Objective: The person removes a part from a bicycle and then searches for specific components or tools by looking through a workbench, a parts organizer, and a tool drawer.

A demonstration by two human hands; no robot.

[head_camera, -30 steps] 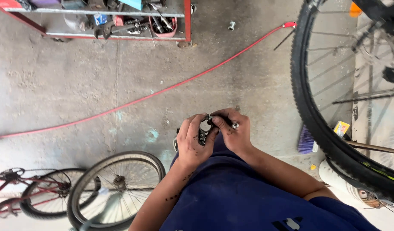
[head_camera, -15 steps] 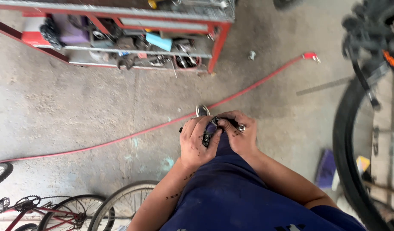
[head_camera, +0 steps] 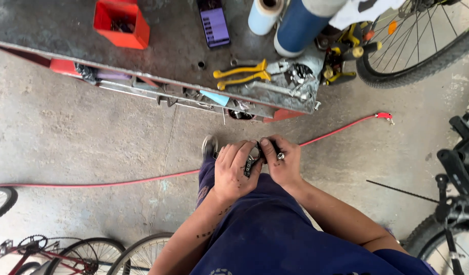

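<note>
small dark metal part [head_camera: 253,162] pinched btwn fingertips of left hand [head_camera: 234,170] & right hand [head_camera: 283,162], both clenched round it.

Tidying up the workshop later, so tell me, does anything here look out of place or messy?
Yes. A long red hose trails loose across the concrete floor, a trip risk. Yellow-handled pliers lie near the edge of the metal workbench. Both hands hold a small dark metal part, too hidden to judge.

Both hands [head_camera: 257,165] met on a small part [head_camera: 252,163] between them, in front of the bench [head_camera: 92,46]. A hose [head_camera: 117,181] ran across the floor under them. Pliers [head_camera: 242,74] lay on the bench, a bin [head_camera: 121,23] to their left.
</note>
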